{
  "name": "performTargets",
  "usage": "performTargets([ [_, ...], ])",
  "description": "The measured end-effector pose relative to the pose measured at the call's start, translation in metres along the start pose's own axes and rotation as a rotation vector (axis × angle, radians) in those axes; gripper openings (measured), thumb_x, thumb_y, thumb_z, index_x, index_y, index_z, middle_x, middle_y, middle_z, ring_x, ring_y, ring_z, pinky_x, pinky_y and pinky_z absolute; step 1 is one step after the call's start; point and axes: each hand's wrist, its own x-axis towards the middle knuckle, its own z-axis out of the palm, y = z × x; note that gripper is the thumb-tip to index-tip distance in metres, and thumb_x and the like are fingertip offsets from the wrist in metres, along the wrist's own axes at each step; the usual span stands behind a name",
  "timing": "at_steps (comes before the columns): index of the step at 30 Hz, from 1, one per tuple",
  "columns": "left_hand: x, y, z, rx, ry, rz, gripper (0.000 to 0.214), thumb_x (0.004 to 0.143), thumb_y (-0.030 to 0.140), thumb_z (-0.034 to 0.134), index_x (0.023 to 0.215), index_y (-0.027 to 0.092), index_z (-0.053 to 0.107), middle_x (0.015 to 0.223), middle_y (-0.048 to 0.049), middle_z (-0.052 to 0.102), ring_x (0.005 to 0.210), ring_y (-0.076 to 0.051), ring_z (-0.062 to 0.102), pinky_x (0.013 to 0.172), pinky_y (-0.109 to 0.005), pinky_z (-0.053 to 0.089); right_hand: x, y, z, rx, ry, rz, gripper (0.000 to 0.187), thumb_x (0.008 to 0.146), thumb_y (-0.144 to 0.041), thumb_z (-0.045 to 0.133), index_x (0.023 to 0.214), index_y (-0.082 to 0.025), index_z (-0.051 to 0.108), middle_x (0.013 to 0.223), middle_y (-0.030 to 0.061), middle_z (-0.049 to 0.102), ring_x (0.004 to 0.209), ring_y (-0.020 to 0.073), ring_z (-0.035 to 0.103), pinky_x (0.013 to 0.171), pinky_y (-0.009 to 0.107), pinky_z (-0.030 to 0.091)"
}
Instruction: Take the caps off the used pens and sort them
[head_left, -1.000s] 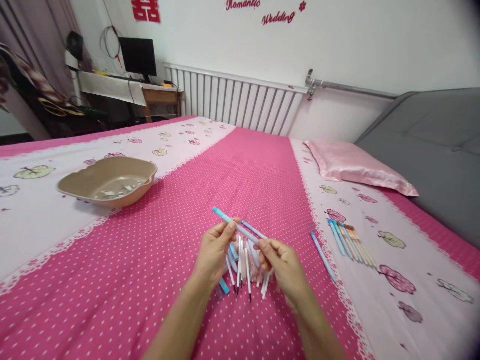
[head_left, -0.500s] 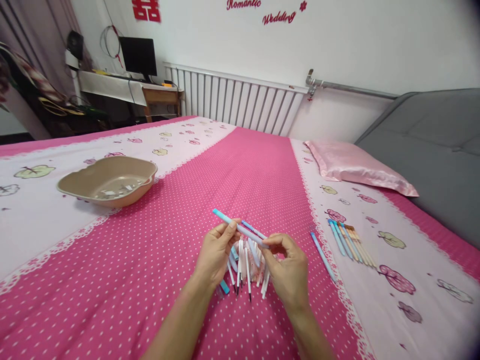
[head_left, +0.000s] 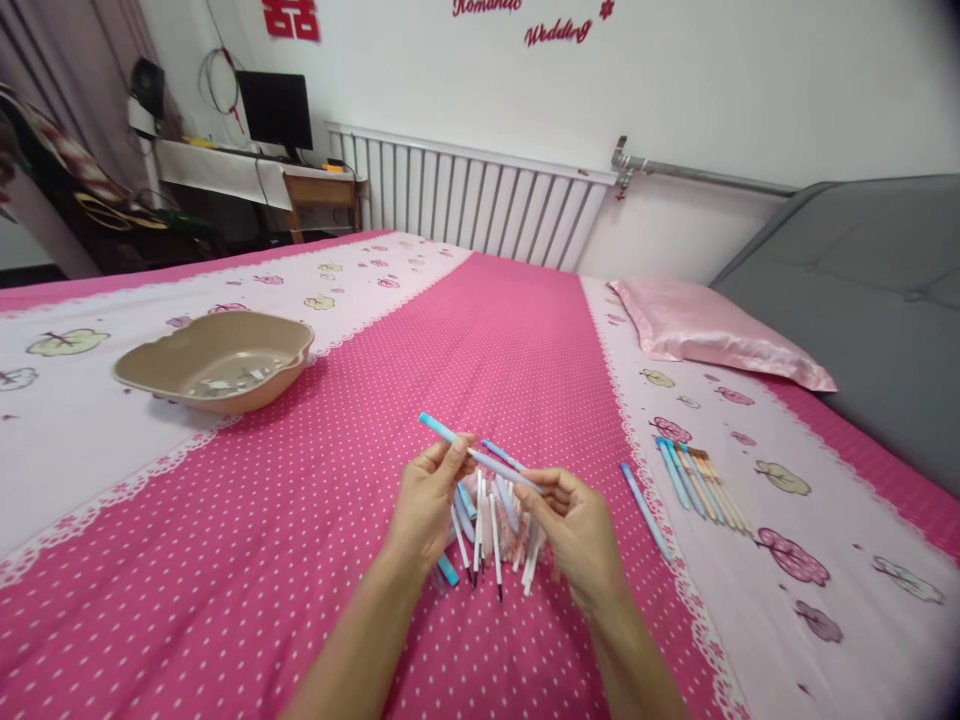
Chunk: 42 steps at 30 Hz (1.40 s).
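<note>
A light-blue tube point(head_left: 437, 428) and a lavender barrel point(head_left: 501, 466) were held nearly in line at the lower centre of the frame, above a loose pile of pen parts. The tube was pinched between thumb and fingers in the grip of the left hand point(head_left: 426, 505); the barrel was grasped near its lower end by the grip of the right hand point(head_left: 581, 525), its narrow pale tip being pointed at the left fingertips. Whether the two pieces were touching could not be told. Beneath the hands, white refills point(head_left: 496, 550), some dark-tipped, were heaped with blue and lavender parts, and a blue pen point(head_left: 501, 454) was seen just behind the held barrel. To the right of centre, a single blue pen point(head_left: 646, 513) was laid apart, near a row of pens point(head_left: 701, 485) set side by side. Pale pieces point(head_left: 238, 382) were contained in a beige basin point(head_left: 199, 348) at the left of the frame. All this was borne by a bed point(head_left: 375, 400) with a pink dotted cover; at the upper right, a pink pillow point(head_left: 709, 325) was placed by a grey headboard point(head_left: 847, 270).
</note>
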Motion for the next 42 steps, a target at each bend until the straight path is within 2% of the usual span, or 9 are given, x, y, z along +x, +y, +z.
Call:
performTargets([
  [8, 0.010, 0.008, -0.012, 0.068, 0.109, 0.088, 0.033, 0.050, 0.033, 0.080, 0.073, 0.011, 0.070, 0.064, 0.0003, 0.061, 0.058, -0.007, 0.053, 0.060, -0.018, 0.043, 0.002, -0.002, -0.012, -0.157, 0.139, -0.118, 0.024, 0.069, -0.034, 0.069, 0.085, -0.017, 0.066, 0.079, 0.0050, 0.068, 0.072, 0.0185, 0.062, 0.069, 0.032, 0.049],
  [12, 0.009, 0.002, -0.015, 0.367, 0.166, 0.170, 0.030, 0.058, 0.035, 0.074, 0.076, 0.011, 0.070, 0.062, 0.0000, 0.061, 0.055, -0.008, 0.050, 0.055, -0.020, 0.039, -0.001, -0.008, -0.011, -0.209, 0.167, -0.168, 0.024, 0.070, -0.036, 0.068, 0.086, -0.018, 0.067, 0.075, 0.0034, 0.067, 0.069, 0.0173, 0.060, 0.066, 0.030, 0.048],
  [16, 0.009, -0.002, -0.022, 0.753, 0.106, 0.196, 0.029, 0.066, 0.036, 0.064, 0.078, 0.011, 0.070, 0.063, -0.0013, 0.062, 0.057, -0.012, 0.052, 0.055, -0.022, 0.037, -0.004, -0.014, -0.006, -0.230, 0.160, -0.218, 0.021, 0.071, -0.034, 0.068, 0.086, -0.018, 0.067, 0.073, 0.0024, 0.066, 0.067, 0.0161, 0.059, 0.064, 0.028, 0.047],
  [20, 0.007, -0.001, -0.024, 1.183, 0.100, 0.265, 0.029, 0.072, 0.039, 0.055, 0.065, 0.013, 0.067, 0.049, 0.0027, 0.048, 0.049, -0.011, 0.044, 0.049, -0.022, 0.027, -0.009, -0.020, -0.003, -0.226, 0.169, -0.257, 0.019, 0.072, -0.033, 0.068, 0.085, -0.018, 0.067, 0.073, 0.0019, 0.066, 0.067, 0.0154, 0.058, 0.063, 0.027, 0.047],
  [26, 0.000, 0.005, -0.016, 1.545, 0.098, 0.180, 0.032, 0.074, 0.041, 0.050, 0.055, 0.018, 0.061, 0.044, 0.0023, 0.042, 0.046, -0.012, 0.043, 0.049, -0.024, 0.020, -0.025, -0.035, -0.012, -0.187, 0.215, -0.352, 0.018, 0.071, -0.030, 0.070, 0.086, -0.020, 0.066, 0.072, 0.0007, 0.064, 0.066, 0.0150, 0.058, 0.061, 0.026, 0.047],
  [32, -0.002, -0.001, -0.016, 1.574, 0.149, 0.214, 0.031, 0.071, 0.041, 0.055, 0.051, 0.020, 0.064, 0.047, -0.0037, 0.052, 0.046, -0.014, 0.042, 0.050, -0.026, 0.017, -0.014, -0.023, -0.011, -0.279, 0.343, -0.423, 0.019, 0.072, -0.031, 0.068, 0.087, -0.019, 0.066, 0.076, 0.0030, 0.066, 0.067, 0.0162, 0.059, 0.065, 0.029, 0.048],
  [37, -0.004, -0.002, -0.016, 1.462, 0.117, 0.226, 0.031, 0.066, 0.046, 0.061, 0.050, 0.021, 0.067, 0.040, -0.0025, 0.048, 0.043, -0.014, 0.040, 0.051, -0.026, 0.018, 0.009, 0.004, -0.006, -0.442, -0.026, -0.278, 0.022, 0.073, -0.032, 0.064, 0.091, -0.022, 0.070, 0.087, 0.0058, 0.071, 0.080, 0.0225, 0.064, 0.074, 0.035, 0.048],
  [39, -0.004, 0.000, -0.015, 1.439, 0.118, 0.220, 0.034, 0.067, 0.048, 0.059, 0.049, 0.020, 0.066, 0.039, -0.0018, 0.047, 0.043, -0.014, 0.040, 0.051, -0.025, 0.018, 0.016, 0.013, -0.009, -0.479, -0.090, -0.251, 0.021, 0.072, -0.035, 0.063, 0.088, -0.024, 0.071, 0.091, 0.0056, 0.071, 0.086, 0.0243, 0.063, 0.078, 0.037, 0.046],
  [42, -0.004, 0.004, -0.014, 1.459, 0.129, 0.220, 0.038, 0.071, 0.050, 0.055, 0.050, 0.019, 0.066, 0.041, -0.0017, 0.048, 0.044, -0.014, 0.041, 0.051, -0.025, 0.018, 0.025, 0.029, -0.019, -0.590, 0.067, -0.261, 0.026, 0.079, -0.039, 0.054, 0.090, -0.021, 0.070, 0.095, 0.0085, 0.069, 0.092, 0.0261, 0.060, 0.083, 0.040, 0.043],
])
